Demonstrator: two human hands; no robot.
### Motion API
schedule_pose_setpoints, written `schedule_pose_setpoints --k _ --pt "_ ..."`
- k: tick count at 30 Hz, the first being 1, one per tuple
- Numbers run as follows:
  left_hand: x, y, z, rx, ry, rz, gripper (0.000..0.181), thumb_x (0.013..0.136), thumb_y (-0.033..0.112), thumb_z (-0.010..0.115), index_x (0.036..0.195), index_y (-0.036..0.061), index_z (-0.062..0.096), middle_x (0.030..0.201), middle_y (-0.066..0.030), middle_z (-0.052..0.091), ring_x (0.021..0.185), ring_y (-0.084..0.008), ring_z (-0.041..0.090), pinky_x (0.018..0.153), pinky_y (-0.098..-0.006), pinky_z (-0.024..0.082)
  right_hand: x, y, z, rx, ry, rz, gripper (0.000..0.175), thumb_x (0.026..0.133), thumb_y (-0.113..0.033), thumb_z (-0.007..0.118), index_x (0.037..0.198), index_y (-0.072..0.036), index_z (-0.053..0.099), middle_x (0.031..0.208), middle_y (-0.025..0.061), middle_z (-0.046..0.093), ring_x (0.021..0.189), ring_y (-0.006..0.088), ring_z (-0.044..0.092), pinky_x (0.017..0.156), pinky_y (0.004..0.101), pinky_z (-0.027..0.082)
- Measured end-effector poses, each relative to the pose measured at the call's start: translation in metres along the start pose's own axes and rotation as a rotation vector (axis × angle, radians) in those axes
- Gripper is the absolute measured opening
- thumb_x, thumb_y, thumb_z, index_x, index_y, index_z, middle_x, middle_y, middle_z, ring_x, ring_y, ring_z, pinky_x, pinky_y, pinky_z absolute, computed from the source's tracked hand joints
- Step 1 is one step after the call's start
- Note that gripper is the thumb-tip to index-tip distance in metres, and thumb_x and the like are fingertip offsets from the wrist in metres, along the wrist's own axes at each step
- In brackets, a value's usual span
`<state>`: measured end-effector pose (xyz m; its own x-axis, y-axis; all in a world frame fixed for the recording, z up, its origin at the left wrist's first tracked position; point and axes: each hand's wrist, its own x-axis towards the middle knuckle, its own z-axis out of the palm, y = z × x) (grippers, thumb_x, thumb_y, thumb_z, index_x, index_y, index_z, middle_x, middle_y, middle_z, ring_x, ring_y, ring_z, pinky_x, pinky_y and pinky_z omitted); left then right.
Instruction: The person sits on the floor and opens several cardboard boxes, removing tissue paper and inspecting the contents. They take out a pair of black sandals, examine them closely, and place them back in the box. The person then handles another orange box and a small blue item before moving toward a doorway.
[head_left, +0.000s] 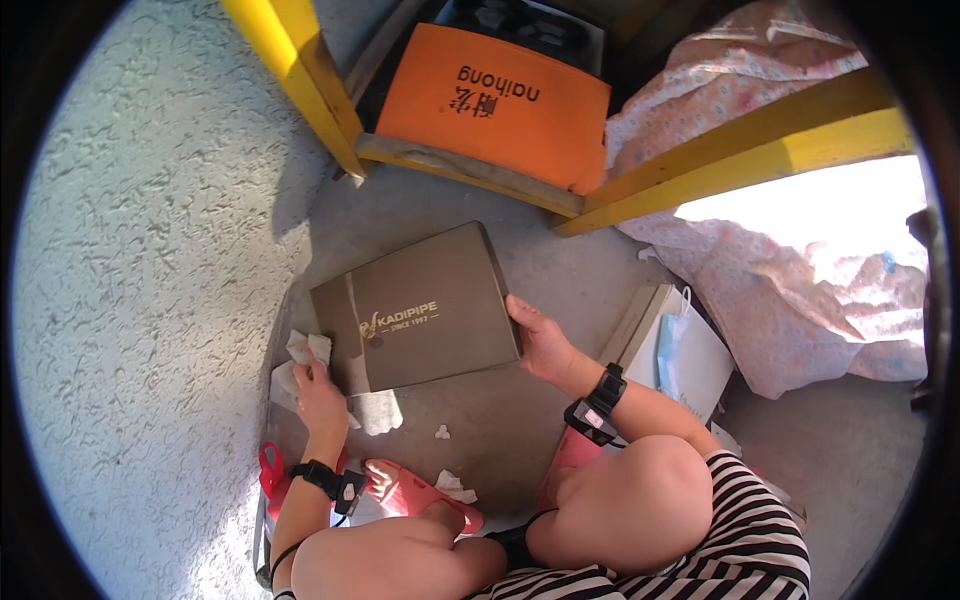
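A flat brown cardboard box (427, 330) with gold lettering and a small emblem is tilted in front of me, above the grey floor. My right hand (545, 343) grips its right edge, with the thumb along the near corner side. At the box's left edge, my left hand (322, 397) holds a crumpled white tissue (309, 348) between its fingers. Part of that hand lies close against the box's lower left corner; whether it touches the box is unclear. Black straps with small devices sit on both wrists.
A yellow frame (469, 176) stands ahead around an orange box (495, 105). Patterned cloth (757, 300) drapes at the right. A blue face mask (670, 352) lies on a pale box (637, 352). Tissue scraps (455, 487) litter the floor. A rough wall (157, 262) rises left.
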<state>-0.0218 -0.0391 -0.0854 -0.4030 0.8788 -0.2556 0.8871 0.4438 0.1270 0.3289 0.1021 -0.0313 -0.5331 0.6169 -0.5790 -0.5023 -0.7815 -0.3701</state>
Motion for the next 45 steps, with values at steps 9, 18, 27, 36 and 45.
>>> schedule_pose_setpoints --k 9,18,27,36,45 --pt "0.015 -0.024 -0.053 0.246 -0.025 -0.048 0.074 0.087 0.004 0.067 0.155 0.0115 0.039 0.143 -0.0147 0.043 0.129 -0.0377 0.046 0.102 -0.0533 0.041 -0.007 0.005 -0.028 0.014 -0.16 0.141 0.022 0.106 -0.031 0.058 0.111 -0.01 0.065 0.103 -0.002 0.071 0.093 0.0102 0.069 0.084 0.0283 0.057" --pt "0.036 0.054 -0.064 -0.203 -0.371 0.531 0.044 0.095 0.018 0.062 0.136 0.0044 0.057 0.116 -0.0211 0.066 0.114 -0.0394 0.061 0.096 -0.0509 0.049 -0.02 0.035 -0.06 -0.016 0.013 0.325 0.035 0.106 -0.037 0.054 0.122 -0.008 0.066 0.113 -0.0006 0.071 0.105 0.018 0.067 0.094 0.0386 0.053" --pt "0.092 0.072 -0.064 0.042 -0.311 0.5 0.049 0.087 0.033 0.074 0.123 0.0006 0.063 0.123 -0.0198 0.064 0.119 -0.0363 0.06 0.098 -0.0468 0.05 -0.044 -0.024 -0.017 -1.935 -0.066 0.127 0.033 0.098 -0.034 0.061 0.101 -0.003 0.073 0.095 0.0225 0.072 0.091 0.042 0.068 0.082 0.0505 0.054" --pt "0.15 0.101 -0.028 0.528 -0.374 0.279 0.091 0.053 0.045 0.098 0.123 -0.0046 0.069 0.15 -0.029 0.045 0.142 -0.05 0.037 0.117 -0.0531 0.035 0.085 -0.163 0.187 -1.072 0.534 -0.752 0.024 0.098 -0.024 0.065 0.108 -0.002 0.068 0.102 0.0139 0.071 0.097 0.0278 0.069 0.084 0.0378 0.052" --pt "0.135 0.083 -0.032 0.234 -0.325 0.209 0.129 0.047 0.039 0.101 0.148 -0.011 0.038 0.155 -0.0395 0.031 0.147 -0.0495 0.031 0.115 -0.0558 0.038 0.195 -0.331 0.143 -0.986 1.604 -0.658 0.053 0.089 -0.037 0.07 0.127 -0.003 0.056 0.133 0.0184 0.054 0.127 0.0354 0.056 0.104 0.0474 0.048"
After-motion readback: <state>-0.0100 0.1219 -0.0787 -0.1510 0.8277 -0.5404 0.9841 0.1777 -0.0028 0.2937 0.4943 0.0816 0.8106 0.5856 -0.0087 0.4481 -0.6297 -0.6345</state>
